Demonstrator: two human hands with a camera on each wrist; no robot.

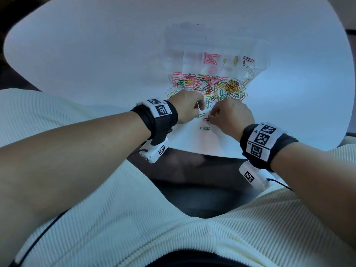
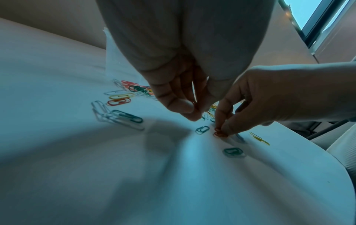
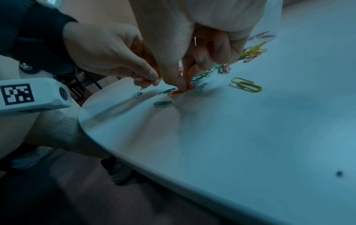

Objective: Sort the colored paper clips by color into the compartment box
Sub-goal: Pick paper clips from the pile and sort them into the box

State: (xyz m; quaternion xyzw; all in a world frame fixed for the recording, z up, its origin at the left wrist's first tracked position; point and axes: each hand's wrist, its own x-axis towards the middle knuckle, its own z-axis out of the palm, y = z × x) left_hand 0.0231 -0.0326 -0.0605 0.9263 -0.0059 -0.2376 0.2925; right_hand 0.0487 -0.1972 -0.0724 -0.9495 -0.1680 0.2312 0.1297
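Your right hand [image 1: 230, 116] is down on the white table [image 1: 96, 54], thumb and forefinger tips pinching a red paper clip [image 1: 206, 119] that lies flat on the surface; the right wrist view shows the same clip [image 3: 181, 91] under your fingertips [image 3: 182, 86], touching the table.

Your left hand [image 1: 187, 106] sits just beside it, at about nine o'clock from the right hand, fingers curled down with the tips together. In the left wrist view a sliver of red shows between thumb and forefinger [image 2: 181, 106], and the right wrist view shows a small clip hanging below those fingers (too small to be sure of its colour), so that hand is pinching a clip too.

A green paper clip [image 1: 204, 128] lies alone at roughly six o'clock from the red one, near the table's front edge. Another green clip [image 1: 200, 115] lies between your two hands.

The mixed pile of clips [image 1: 208, 85], red, pink, green, yellow and white, spreads at twelve o'clock from your hands, just beyond your knuckles. The clear compartment box [image 1: 227, 54] stands at twelve o'clock beyond the pile, touching its far side. Inside, pink clips [image 1: 210, 58] fill one compartment, a yellow clip [image 1: 235, 60] lies in the next toward three o'clock, and a reddish clip [image 1: 248, 60] in the one after.
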